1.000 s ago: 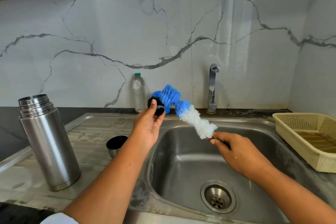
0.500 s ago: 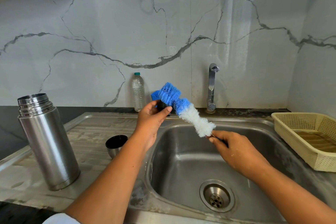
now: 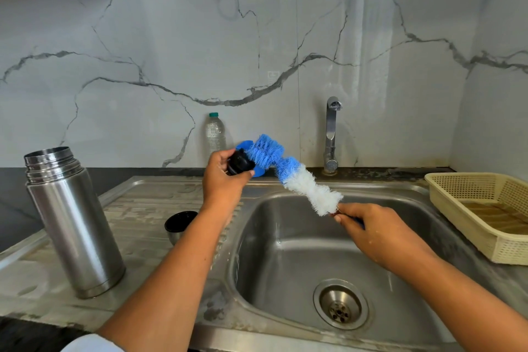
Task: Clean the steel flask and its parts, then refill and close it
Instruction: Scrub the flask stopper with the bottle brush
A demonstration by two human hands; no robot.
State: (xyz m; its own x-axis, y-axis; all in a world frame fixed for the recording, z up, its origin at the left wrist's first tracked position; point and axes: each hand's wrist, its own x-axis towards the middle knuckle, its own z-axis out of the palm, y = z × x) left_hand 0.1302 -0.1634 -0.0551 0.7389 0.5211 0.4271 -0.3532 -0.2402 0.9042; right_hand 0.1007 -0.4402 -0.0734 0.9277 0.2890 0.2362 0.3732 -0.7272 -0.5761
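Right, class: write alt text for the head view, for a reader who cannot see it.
At a steel sink, a person's left hand grips a black flask stopper while the right hand holds a blue-and-white bottle brush whose blue tip touches it. The open steel flask and its cup sit on the drainboard at left.

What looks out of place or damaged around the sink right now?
Nothing spilled or toppled. The flask stands upright and open on the drainboard. Only the brush looks kinked: its blue end bends against the stopper in the left hand, probably just scrubbing pressure.
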